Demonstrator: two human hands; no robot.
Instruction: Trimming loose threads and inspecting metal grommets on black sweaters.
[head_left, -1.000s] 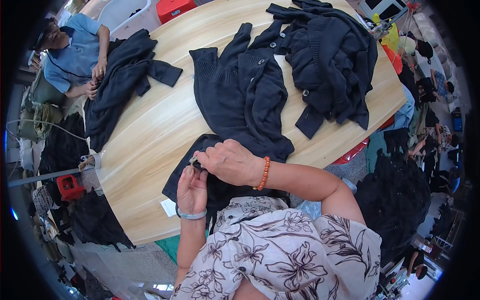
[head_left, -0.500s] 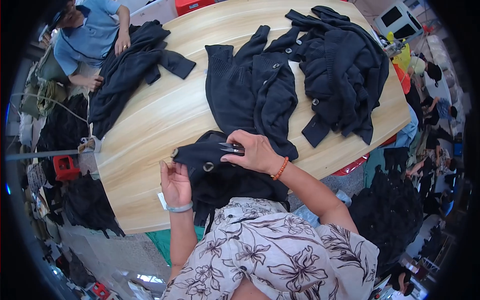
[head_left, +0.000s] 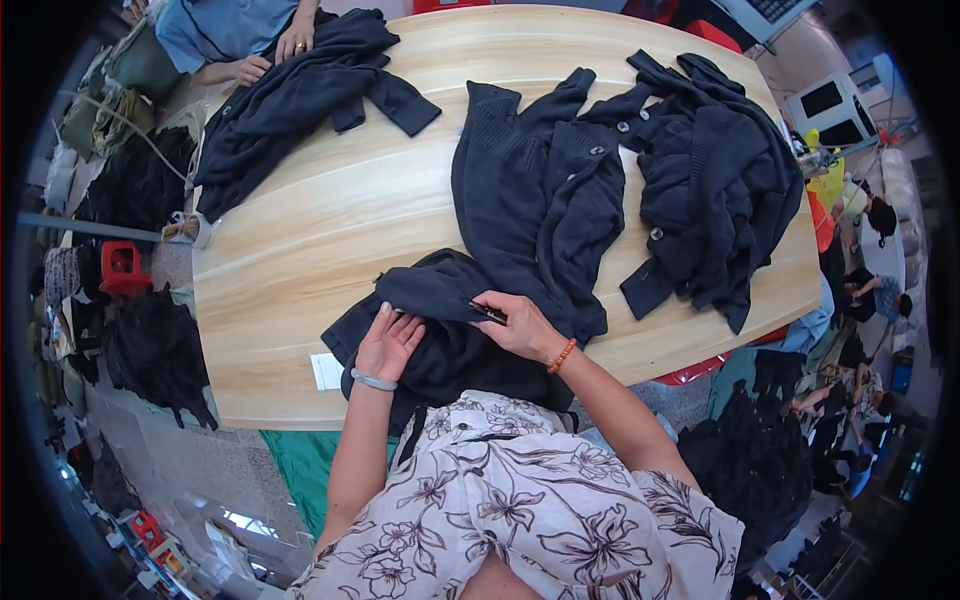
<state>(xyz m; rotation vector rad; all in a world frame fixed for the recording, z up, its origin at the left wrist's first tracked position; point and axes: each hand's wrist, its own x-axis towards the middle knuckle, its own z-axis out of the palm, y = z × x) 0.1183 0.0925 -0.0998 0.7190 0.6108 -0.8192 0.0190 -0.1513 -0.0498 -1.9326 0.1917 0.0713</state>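
Note:
A dark knit cardigan [head_left: 440,360] lies bunched against me at the table's near edge, one fold of it raised. At the fold's left end is my left hand [head_left: 388,348], palm up, its fingers apart and their tips against the knit. My right hand [head_left: 520,328] is closed around small dark thread snips [head_left: 490,312]. The snips' blades are hidden at the cloth, so I cannot tell whether they are parted. Just beyond, a second dark buttoned cardigan [head_left: 520,190] is spread out.
More dark cardigans [head_left: 715,180] are heaped at the right of the wooden table [head_left: 330,230]. Across at far left, a co-worker's hands [head_left: 290,45] rest on another dark garment [head_left: 290,110]. A white tag [head_left: 326,372] lies near the front edge. A red stool [head_left: 122,268] stands left.
The view has shifted, so the table sits differently in it. The snips' blades, bare before, have gone in at the cloth. The fold's buttons have turned out of sight, and more of my left fingers shows.

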